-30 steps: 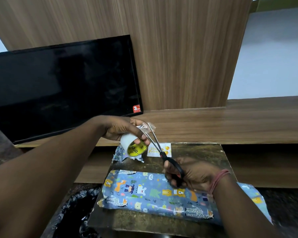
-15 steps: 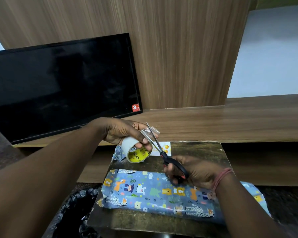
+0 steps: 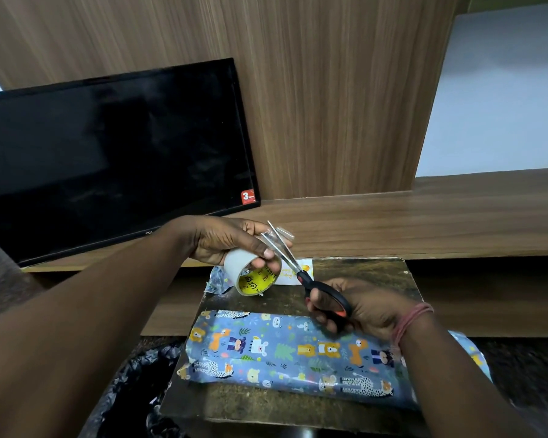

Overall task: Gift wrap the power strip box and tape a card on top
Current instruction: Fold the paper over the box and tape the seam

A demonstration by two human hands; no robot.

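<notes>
The power strip box (image 3: 291,355), wrapped in blue paper with cartoon animals, lies lengthwise on a small dark table (image 3: 370,273). Above the table's far left, my left hand (image 3: 225,238) holds a clear tape roll (image 3: 250,273) with a yellow core, a strip of tape (image 3: 282,235) pulled up from it. My right hand (image 3: 358,308) grips black-handled scissors (image 3: 310,279); their blades cross the pulled strip. A small white card (image 3: 304,270) with yellow print lies flat at the table's far edge, partly hidden behind the scissors and roll.
A black TV screen (image 3: 108,153) leans on the wooden shelf (image 3: 424,219) behind the table. A scrap of wrapping paper (image 3: 215,279) hangs at the table's far left corner. A black plastic bag (image 3: 146,384) sits on the floor to the left.
The scissors' blades have closed in on the tape strip, narrowing from a wider spread. Both hands stayed almost in place over the table's far left.
</notes>
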